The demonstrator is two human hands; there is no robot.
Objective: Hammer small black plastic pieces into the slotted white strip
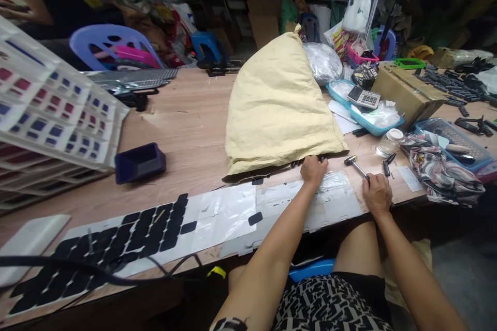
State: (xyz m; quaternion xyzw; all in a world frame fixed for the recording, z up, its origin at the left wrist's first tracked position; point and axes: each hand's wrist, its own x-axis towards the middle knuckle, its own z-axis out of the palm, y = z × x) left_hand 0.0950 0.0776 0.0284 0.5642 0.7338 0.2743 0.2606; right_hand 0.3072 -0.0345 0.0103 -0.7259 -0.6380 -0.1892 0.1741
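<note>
A large cream paper sack (279, 108) lies on the table with its lower edge toward me. At that edge is my left hand (313, 170), its fingers curled closed beside small dark pieces; what they grip, if anything, is hidden. My right hand (377, 194) is closed around the handle of a small hammer (357, 165), whose metal head points away to the left. Beneath my left wrist spreads a clear plastic sheet (330, 186) on a pale board. Flat black rounded pieces (151, 227) lie in rows on white sheeting at the left, with a loose one (255, 218) closer to me.
A purple tray (140, 163) and a white plastic crate (58, 98) stand left. Toward the right are a lidded jar (389, 143), a calculator (364, 97) on a blue basket, a cardboard box (407, 93) and patterned cloth (442, 165). A black cable (128, 280) crosses the lower left.
</note>
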